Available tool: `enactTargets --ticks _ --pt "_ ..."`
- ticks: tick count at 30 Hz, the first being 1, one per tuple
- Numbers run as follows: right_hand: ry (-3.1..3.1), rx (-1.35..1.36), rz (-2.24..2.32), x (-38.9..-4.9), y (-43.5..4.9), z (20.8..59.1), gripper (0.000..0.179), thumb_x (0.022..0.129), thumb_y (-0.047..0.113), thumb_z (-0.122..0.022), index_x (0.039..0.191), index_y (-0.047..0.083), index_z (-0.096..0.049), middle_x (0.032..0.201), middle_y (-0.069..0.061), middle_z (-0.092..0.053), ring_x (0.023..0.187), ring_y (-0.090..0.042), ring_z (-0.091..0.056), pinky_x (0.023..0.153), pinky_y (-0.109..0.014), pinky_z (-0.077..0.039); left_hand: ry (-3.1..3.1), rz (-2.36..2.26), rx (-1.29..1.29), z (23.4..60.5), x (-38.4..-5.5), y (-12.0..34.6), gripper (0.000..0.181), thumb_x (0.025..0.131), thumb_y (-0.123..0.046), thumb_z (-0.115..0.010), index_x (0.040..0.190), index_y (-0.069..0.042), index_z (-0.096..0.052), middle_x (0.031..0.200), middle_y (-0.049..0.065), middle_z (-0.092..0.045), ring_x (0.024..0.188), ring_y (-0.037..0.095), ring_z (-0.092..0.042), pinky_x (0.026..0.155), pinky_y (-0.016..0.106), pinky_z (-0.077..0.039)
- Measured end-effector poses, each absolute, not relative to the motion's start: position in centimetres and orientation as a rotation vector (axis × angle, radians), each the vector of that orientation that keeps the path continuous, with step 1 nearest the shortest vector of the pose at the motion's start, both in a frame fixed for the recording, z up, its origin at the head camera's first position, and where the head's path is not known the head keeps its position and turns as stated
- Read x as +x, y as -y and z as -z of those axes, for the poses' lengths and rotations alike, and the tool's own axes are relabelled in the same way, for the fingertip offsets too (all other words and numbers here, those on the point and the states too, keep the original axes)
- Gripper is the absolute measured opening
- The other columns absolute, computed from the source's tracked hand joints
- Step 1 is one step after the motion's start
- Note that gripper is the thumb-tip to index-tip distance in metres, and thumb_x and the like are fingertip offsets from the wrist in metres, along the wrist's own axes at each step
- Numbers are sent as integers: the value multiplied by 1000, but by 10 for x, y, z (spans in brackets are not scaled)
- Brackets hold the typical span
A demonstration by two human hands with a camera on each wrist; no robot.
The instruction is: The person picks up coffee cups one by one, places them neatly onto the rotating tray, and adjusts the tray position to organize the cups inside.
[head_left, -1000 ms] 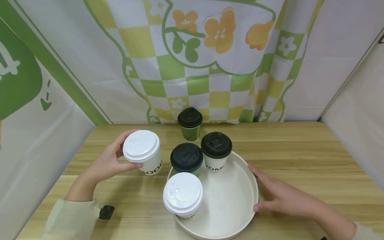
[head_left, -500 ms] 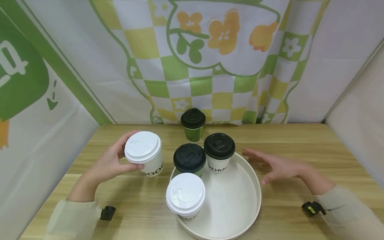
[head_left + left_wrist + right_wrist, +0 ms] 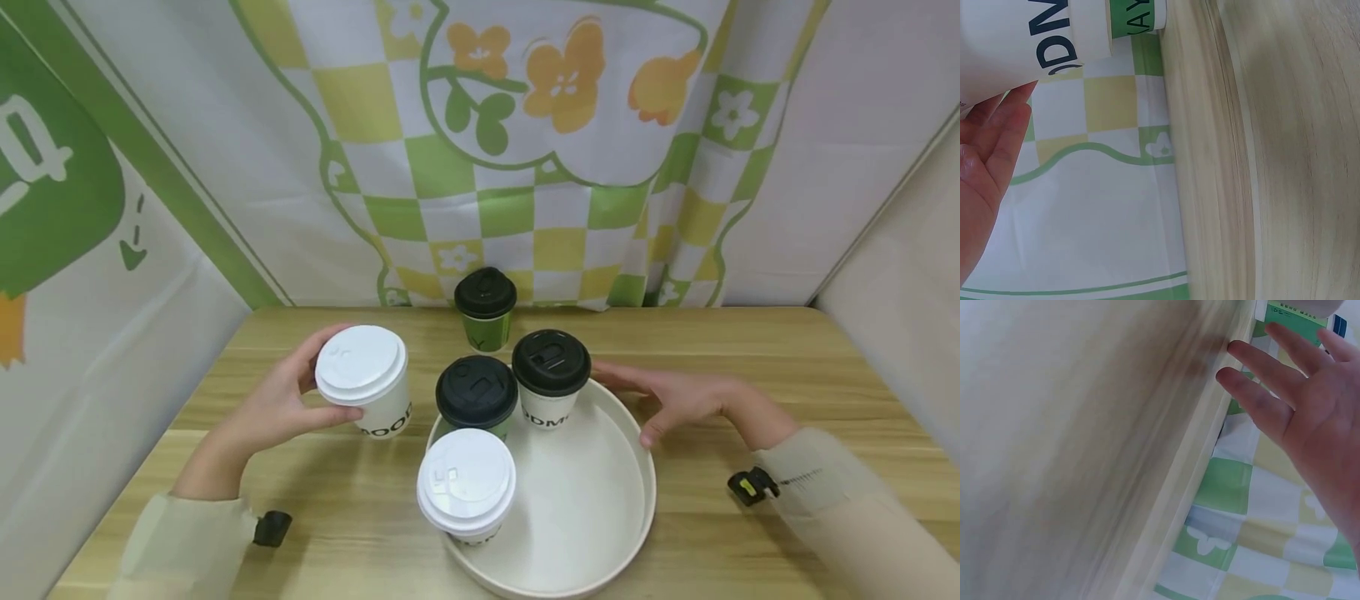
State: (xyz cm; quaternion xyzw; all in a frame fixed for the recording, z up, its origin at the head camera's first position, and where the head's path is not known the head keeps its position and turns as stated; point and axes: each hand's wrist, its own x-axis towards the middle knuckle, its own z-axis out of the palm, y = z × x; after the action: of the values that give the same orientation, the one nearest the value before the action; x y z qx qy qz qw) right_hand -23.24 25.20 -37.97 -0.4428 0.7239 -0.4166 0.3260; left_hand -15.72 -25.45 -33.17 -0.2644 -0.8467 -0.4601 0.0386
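My left hand [image 3: 279, 407] grips a white paper coffee cup [image 3: 384, 410] with a white lid, thumb in front and fingers behind it. The cup is upright, left of a round cream tray [image 3: 577, 508]. In the left wrist view the fingers [image 3: 1007, 134] curve around the cup's side. On the tray stand a white-lidded cup [image 3: 467, 479], a green cup with a black lid [image 3: 477, 393] and a white cup with a black lid [image 3: 552, 363]. My right hand [image 3: 686, 398] is at the tray's right rim, fingers extended, fingertips partly hidden behind the black-lidded white cup.
A smaller green cup with a black lid [image 3: 486, 308] stands behind the tray, near the checked curtain [image 3: 525, 208] at the back edge of the wooden table [image 3: 750, 350]. Fabric walls close in both sides.
My right hand lifted off the tray's right rim, moved toward the back, then came leftward to the rim near the black-lidded white cup. My left hand keeps its cup nearly still.
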Motion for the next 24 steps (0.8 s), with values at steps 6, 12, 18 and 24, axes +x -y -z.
enactTargets --ticks 6,12,18,24 --pt "-1914 -1110 1038 -236 -252 377 110 79 19 -83 161 17 -10 167 -17 -10 143 11 -21 116 -37 -32 2604 1412 -827 331 -158 253 93 71 3 -85 150 -10 -37 134 -14 -53 115 1 -58 93 18 -50" --pt "-1922 -1093 1022 -235 -252 378 109 80 18 -82 161 15 -10 167 -16 -8 143 9 -20 119 -42 -30 2604 1412 -829 331 -157 252 94 71 3 -85 151 -11 -37 134 -15 -53 115 0 -58 91 19 -52" --pt "-2001 -1085 991 -229 -253 379 110 78 20 -84 161 14 -12 167 -16 -12 149 -7 -19 120 -53 -25 2604 1411 -825 333 -156 252 95 71 2 -85 151 -12 -36 134 -14 -53 114 0 -59 91 19 -52" --pt "-2010 -1075 993 -220 -255 379 114 77 16 -84 161 10 -7 166 -22 -10 151 -28 -19 118 -24 -30 2591 1423 -828 333 -154 253 95 71 3 -85 151 -11 -36 135 -14 -53 115 0 -58 92 18 -51"
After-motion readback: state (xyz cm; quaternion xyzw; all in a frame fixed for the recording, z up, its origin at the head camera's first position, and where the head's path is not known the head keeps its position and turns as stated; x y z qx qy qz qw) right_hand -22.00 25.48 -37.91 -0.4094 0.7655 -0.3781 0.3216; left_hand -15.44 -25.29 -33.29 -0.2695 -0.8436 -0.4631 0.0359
